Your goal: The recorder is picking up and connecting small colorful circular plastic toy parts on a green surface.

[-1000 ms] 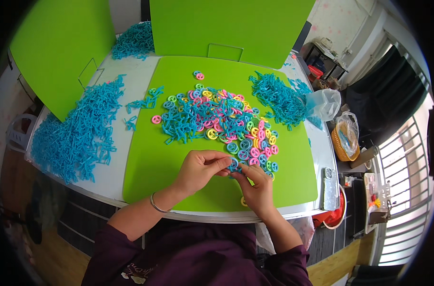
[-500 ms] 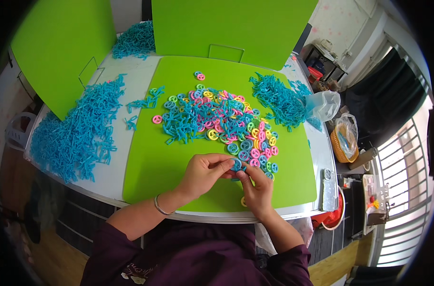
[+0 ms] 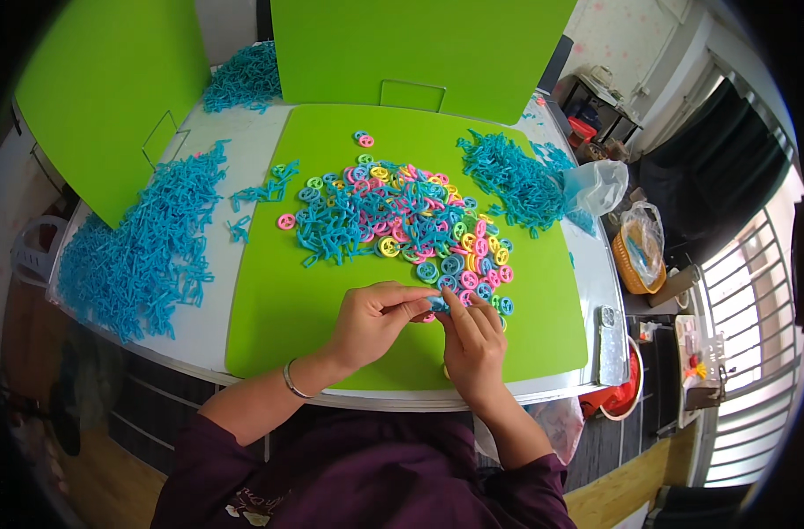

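Blue piece (image 3: 438, 304) now shows less between fingers (image 3: 407, 311).

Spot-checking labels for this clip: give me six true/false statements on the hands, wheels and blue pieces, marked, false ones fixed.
1. The left hand and right hand meet at a small blue piece. True.
2. The right hand lies flat with fingers spread. False: its fingers are bent, at the small blue piece.
3. A metal bracelet circles the left wrist. True.
4. The wheel pile is all one colour. False: it mixes pink, blue, yellow and green.
5. A pink wheel lies on the green mat, apart from the pile. True.
6. Blue forked pieces lie only on the green mat. False: a large blue heap lies on the white table, left of the mat.
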A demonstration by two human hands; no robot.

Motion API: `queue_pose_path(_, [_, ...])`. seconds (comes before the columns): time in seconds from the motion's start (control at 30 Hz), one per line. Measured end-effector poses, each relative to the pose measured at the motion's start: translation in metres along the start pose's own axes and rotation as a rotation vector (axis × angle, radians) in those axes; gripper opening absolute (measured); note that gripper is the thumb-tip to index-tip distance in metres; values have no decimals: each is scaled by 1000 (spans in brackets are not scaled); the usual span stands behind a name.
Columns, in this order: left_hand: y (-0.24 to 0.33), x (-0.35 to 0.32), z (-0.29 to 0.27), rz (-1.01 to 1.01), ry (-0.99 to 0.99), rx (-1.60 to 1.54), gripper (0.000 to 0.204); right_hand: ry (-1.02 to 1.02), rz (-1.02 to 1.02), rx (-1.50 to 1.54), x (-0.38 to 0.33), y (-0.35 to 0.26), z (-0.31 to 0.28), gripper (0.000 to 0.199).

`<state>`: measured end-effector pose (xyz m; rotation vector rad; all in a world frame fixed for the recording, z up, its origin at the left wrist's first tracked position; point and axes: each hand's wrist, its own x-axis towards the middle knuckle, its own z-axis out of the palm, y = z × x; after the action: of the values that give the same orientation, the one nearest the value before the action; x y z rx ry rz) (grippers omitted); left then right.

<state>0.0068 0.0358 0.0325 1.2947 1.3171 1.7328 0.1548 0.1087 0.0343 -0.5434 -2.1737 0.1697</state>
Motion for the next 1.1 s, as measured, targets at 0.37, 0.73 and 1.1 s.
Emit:
queue_pose_path(0.37, [7, 12, -15, -508, -113, -489, 28, -198, 666, 778, 5, 9, -23, 40])
queue_pose_path(0.73, [-17, 14, 13, 549, -230, 986, 29, -136, 568, 1066, -6, 29, -49, 13])
queue_pose_path(1.1, [-8, 12, -3, 15, -161, 552, 12, -155, 892, 1167, -14, 38, -31, 13])
